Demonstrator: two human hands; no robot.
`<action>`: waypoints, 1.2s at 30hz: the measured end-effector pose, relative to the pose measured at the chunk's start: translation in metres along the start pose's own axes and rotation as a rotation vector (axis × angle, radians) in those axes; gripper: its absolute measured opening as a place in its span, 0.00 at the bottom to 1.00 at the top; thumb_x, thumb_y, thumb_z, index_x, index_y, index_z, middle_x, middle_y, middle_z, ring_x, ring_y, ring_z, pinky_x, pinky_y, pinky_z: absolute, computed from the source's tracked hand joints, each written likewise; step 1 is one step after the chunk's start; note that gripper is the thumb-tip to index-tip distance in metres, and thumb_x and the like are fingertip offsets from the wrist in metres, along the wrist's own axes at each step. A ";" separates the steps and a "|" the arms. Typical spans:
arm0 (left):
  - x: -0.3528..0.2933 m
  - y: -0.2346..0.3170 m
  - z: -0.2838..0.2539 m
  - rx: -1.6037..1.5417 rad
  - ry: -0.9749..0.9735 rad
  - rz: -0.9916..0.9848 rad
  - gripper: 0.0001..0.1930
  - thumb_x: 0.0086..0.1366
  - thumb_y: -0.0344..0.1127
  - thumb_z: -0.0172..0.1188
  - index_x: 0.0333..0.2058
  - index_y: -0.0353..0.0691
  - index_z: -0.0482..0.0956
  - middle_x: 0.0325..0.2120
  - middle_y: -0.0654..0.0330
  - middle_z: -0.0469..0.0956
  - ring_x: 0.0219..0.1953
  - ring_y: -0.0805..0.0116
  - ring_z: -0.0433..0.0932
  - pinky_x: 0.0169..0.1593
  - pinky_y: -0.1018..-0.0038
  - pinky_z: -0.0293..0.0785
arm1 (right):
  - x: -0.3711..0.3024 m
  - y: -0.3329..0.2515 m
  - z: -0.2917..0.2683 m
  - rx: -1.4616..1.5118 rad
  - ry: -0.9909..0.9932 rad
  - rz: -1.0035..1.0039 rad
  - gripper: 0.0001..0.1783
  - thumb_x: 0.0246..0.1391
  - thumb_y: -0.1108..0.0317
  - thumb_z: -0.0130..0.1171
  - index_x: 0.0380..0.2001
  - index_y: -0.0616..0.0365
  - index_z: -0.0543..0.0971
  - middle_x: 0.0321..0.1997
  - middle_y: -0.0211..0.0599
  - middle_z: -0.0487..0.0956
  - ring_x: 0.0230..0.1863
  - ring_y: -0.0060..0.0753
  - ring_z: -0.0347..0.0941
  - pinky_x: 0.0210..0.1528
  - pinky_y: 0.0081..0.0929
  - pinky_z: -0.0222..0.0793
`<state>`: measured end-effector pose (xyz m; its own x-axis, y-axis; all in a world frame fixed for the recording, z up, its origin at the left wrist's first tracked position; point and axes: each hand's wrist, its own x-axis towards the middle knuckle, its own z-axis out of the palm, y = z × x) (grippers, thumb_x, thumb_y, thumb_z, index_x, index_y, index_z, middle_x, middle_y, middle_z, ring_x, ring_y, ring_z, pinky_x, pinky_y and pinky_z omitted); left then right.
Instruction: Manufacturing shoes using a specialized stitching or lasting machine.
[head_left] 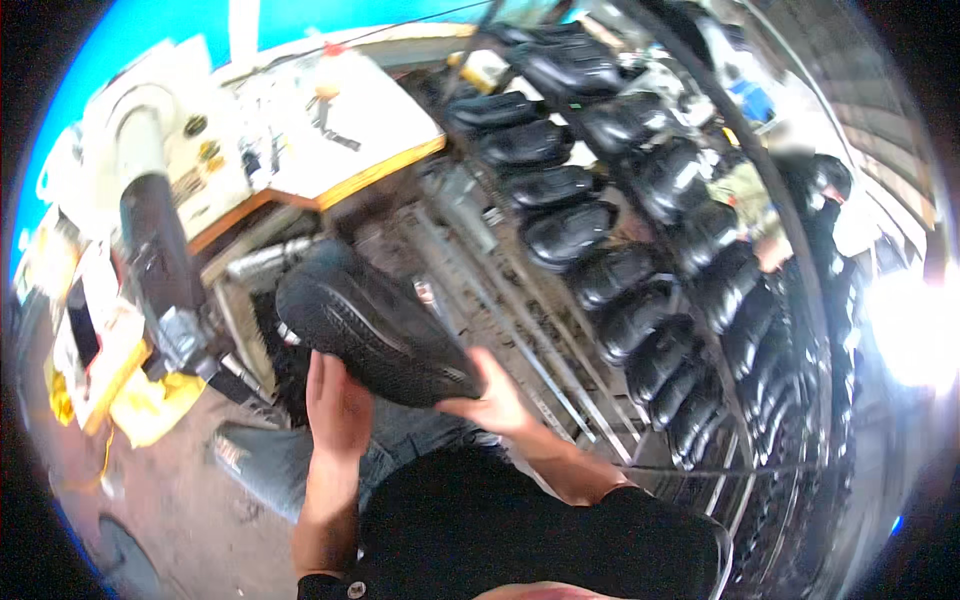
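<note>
A black shoe (375, 325) is held slantwise over my lap, its rounded, wider end pointing to the upper left. My right hand (495, 395) grips its narrower end at the lower right, the thumb on the near side. Against the shoe's lower left side rests my left hand (340, 405), fingers up and close together; part of that hand's hold is hidden behind the shoe. Just left of the shoe stands the dark post of a machine (160, 235), with a metal head (190, 335) at its lower end.
To the right, a slanted rack carries several rows of black shoes (570, 235). A white worktable (380, 100) with a wooden edge and small tools stands ahead. Yellow cloth or bags (155, 405) lie at the left. Another person (825, 195) is beyond the rack.
</note>
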<state>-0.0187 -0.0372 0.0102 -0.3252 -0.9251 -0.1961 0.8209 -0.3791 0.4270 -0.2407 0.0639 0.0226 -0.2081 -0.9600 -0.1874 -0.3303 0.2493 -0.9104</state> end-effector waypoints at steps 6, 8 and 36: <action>-0.014 0.013 0.045 0.429 -0.586 0.002 0.25 0.73 0.28 0.53 0.67 0.32 0.63 0.63 0.50 0.72 0.64 0.61 0.72 0.68 0.63 0.63 | -0.028 -0.217 -0.124 -0.476 1.333 -0.852 0.47 0.48 0.64 0.74 0.67 0.58 0.60 0.63 0.48 0.66 0.62 0.44 0.65 0.63 0.47 0.63; -0.020 0.019 0.035 0.571 -0.626 -0.119 0.22 0.72 0.26 0.53 0.63 0.33 0.68 0.56 0.52 0.78 0.59 0.63 0.75 0.65 0.66 0.67 | -0.027 -0.268 -0.185 -1.046 1.485 -0.884 0.39 0.53 0.61 0.72 0.64 0.58 0.66 0.60 0.51 0.71 0.63 0.48 0.68 0.64 0.45 0.64; -0.026 -0.006 -0.007 0.699 -0.504 -0.216 0.22 0.71 0.22 0.53 0.63 0.32 0.67 0.56 0.51 0.77 0.58 0.61 0.76 0.63 0.68 0.68 | -0.032 -0.288 -0.304 -1.596 1.442 -0.708 0.27 0.57 0.54 0.69 0.56 0.53 0.78 0.54 0.45 0.80 0.59 0.49 0.72 0.60 0.44 0.69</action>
<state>-0.0120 -0.0105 0.0067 -0.7431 -0.6691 0.0074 0.2975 -0.3205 0.8993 -0.4190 0.0616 0.4035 0.1680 -0.3949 0.9032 -0.7050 0.5924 0.3901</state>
